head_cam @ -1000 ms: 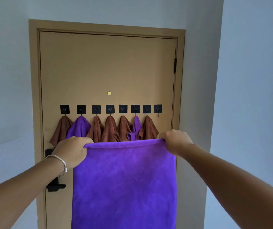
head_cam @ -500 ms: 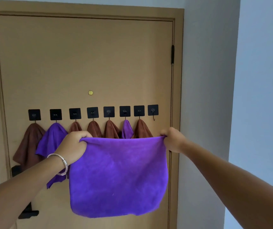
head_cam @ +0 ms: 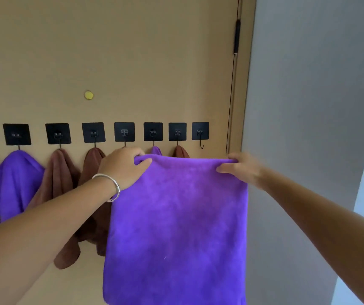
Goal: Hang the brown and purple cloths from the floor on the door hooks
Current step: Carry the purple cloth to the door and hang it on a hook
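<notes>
Both hands are up at the door, each gripping a top corner of the large purple fleece cloth (head_cam: 176,227) so that it hangs spread out like a banner. On the left hand (head_cam: 122,167), with its thin silver bangle (head_cam: 110,186) at the wrist, the thumb lies over the front of the left corner and the fingers curl behind it. The right hand (head_cam: 240,169) pinches the right corner, fingers laid along the front of the hem.

Everything turns on the one bare black wire hook (head_cam: 201,144) at the far right end of the row, under its square black adhesive plate (head_cam: 200,130). It sits just above the cloth's top hem, between the two hands but closer to the right one. That hem runs level, left to right, parallel to the row of hooks, and I judge the part of it nearest the hook to be right of its middle.

Every other hook in view looks taken: a purple cloth (head_cam: 11,183) far left, brown cloths (head_cam: 59,194) beside it, and the peaks of another small purple one (head_cam: 155,150) and a brown one (head_cam: 180,151) poking up just behind the held hem.

My guess is that the right hand is better placed to lift its stretch of hem up and over the hook tip. The tan wooden door (head_cam: 132,51) and its frame edge (head_cam: 241,106) lie close to that hand, so there is little spare room on its side.
</notes>
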A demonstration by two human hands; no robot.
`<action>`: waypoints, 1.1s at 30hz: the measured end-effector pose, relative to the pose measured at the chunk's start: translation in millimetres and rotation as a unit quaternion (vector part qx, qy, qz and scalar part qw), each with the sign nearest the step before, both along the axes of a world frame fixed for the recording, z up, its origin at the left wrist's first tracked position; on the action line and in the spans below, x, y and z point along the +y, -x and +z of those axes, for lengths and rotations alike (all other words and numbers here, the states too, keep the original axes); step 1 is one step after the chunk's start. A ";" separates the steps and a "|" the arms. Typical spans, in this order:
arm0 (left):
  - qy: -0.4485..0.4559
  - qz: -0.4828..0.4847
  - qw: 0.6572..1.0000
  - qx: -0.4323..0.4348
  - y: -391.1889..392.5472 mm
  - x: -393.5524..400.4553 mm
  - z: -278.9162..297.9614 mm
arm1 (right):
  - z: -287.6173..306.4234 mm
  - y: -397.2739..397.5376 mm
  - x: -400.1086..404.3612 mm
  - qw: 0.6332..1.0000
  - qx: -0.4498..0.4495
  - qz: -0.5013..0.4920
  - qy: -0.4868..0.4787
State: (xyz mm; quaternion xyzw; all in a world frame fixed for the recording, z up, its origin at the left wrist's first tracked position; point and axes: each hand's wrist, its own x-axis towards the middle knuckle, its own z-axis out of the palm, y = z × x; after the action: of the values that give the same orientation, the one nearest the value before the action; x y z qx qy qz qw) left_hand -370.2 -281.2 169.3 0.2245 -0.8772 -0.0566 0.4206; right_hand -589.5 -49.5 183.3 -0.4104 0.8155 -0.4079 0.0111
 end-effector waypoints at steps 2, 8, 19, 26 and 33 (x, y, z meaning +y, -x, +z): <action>0.036 -0.017 0.999 -0.015 19.2 -11.1 3.2 | -3.7 8.1 -11.7 0.987 0.126 -0.085 -0.048; 0.142 -0.101 0.983 -0.063 71.7 -34.0 1.1 | -9.8 38.0 -28.0 0.922 0.351 -0.136 -0.090; 0.210 -0.090 0.957 -0.177 163.0 -41.7 31.0 | 12.6 102.3 -65.7 0.843 0.520 -0.074 -0.115; 0.234 0.033 0.944 -0.230 200.1 -27.5 42.3 | 11.5 124.6 -110.7 0.838 0.515 -0.130 -0.124; 0.342 0.076 0.882 -0.316 224.3 -1.4 20.6 | -47.7 139.4 -121.2 0.832 0.544 -0.087 0.068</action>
State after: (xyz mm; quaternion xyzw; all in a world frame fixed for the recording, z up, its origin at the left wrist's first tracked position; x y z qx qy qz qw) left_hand -594.4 -282.5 189.9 0.1392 -0.9087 0.3529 0.1744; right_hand -728.9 -170.7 135.6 -0.4927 0.6929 -0.1723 -0.4975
